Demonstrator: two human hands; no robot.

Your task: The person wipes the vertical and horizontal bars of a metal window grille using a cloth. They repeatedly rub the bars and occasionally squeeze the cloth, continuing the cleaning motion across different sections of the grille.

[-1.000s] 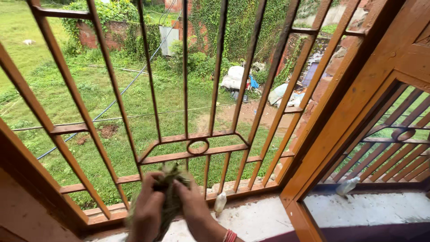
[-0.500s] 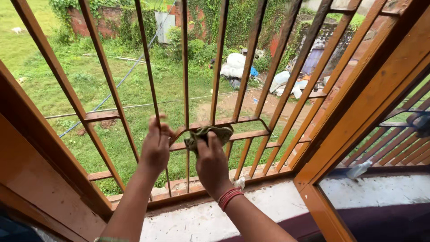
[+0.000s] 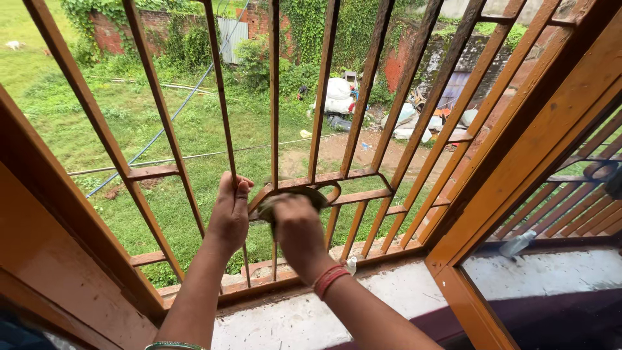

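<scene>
Orange-brown wooden window frame (image 3: 518,155) with a rust-coloured metal grille (image 3: 363,97) of upright bars and short crossbars; a second grilled pane (image 3: 570,207) sits at the right. White, scuffed sill (image 3: 389,298) runs along the frame's lower edge, with a small pale bottle (image 3: 517,245) lying at the right pane's bottom edge. Outside, daylight: grass field (image 3: 129,123), ivy-covered brick wall (image 3: 162,32), a cable (image 3: 175,113) crossing the grass, white sacks (image 3: 338,94) by a dirt patch.

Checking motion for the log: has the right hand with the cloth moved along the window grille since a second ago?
Yes. The right hand with the green cloth has risen from near the sill to the grille's ring ornament.
</scene>
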